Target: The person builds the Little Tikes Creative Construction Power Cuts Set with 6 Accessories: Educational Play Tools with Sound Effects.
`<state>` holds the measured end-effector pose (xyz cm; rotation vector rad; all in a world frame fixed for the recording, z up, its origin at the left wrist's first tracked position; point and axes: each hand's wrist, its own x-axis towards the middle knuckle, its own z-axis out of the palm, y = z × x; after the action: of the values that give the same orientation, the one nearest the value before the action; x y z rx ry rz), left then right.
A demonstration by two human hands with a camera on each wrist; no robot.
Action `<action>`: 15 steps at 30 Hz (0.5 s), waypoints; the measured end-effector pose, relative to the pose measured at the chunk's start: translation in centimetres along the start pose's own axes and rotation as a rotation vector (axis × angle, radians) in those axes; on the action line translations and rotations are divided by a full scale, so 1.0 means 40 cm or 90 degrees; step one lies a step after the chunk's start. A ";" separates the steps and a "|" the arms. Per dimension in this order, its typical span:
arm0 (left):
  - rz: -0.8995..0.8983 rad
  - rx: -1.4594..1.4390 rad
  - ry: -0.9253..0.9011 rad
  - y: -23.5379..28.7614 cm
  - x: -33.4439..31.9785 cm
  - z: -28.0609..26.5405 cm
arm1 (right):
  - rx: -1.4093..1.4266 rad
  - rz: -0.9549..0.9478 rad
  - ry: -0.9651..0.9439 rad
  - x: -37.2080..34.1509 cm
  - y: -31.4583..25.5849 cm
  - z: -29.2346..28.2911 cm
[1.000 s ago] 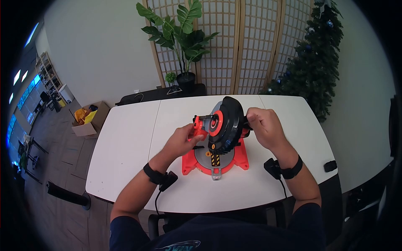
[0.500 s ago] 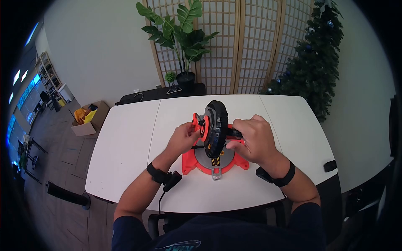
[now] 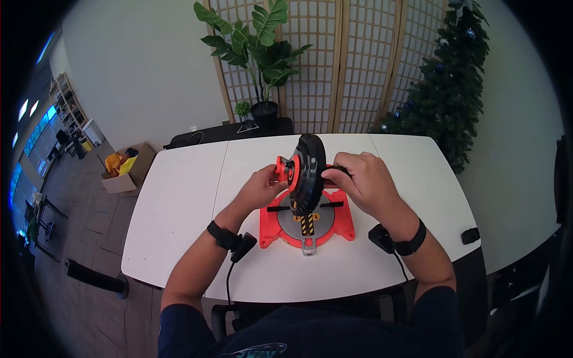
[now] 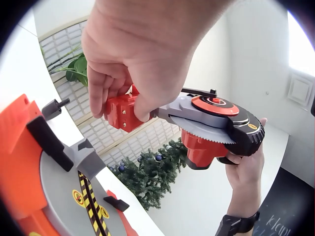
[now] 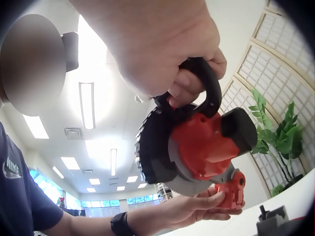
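Head view: a toy mitre saw's upper part, with a ribbed black plastic guard and red centre disc (image 3: 309, 176), is held up between the two hands, above its red plastic base (image 3: 271, 231) on the white bench (image 3: 179, 221).

Left hand (image 3: 261, 190): thumb and fingers pinch a small red plastic block (image 4: 120, 114) at the end of the saw's grey arm. Left wrist view shows this block apart from the base.

Right hand (image 3: 367, 184): fingers curl round a curved black plastic handle (image 5: 212, 91) on the guard. Just below this hand, right wrist view shows a red motor housing with a black end cap (image 5: 206, 147). A grey toothed disc blade (image 4: 203, 132) projects from the guard, between the hands.

Below the hands: base bears a round grey turntable (image 3: 287, 225) with a yellow-and-black striped strip (image 3: 307, 227). Near the base, below the left hand, is a dark grey knob with a threaded screw (image 4: 51, 109); cannot tell whether it is fastened.

Beyond the hands: potted broad-leaved green plant (image 3: 273, 27), wood-framed lattice screen (image 3: 313, 77). Well left of the left hand: open brown cardboard box (image 3: 142, 167).
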<state>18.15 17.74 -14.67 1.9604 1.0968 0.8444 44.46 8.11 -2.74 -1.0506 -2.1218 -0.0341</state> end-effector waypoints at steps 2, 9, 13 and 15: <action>0.029 0.006 -0.013 -0.003 0.005 0.000 | 0.034 0.019 -0.011 0.012 0.015 -0.005; -0.010 -0.007 -0.053 0.022 0.052 0.009 | 0.103 0.070 -0.039 0.065 0.030 -0.018; -0.027 -0.078 -0.068 0.034 0.081 0.020 | 0.101 0.046 -0.024 0.091 0.056 -0.007; -0.051 -0.081 -0.063 0.028 0.091 0.028 | 0.093 0.031 -0.022 0.101 0.071 0.001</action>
<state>21.06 20.22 -13.63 1.8212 1.0323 0.7471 44.85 12.73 -1.01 -1.0224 -2.0939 0.1604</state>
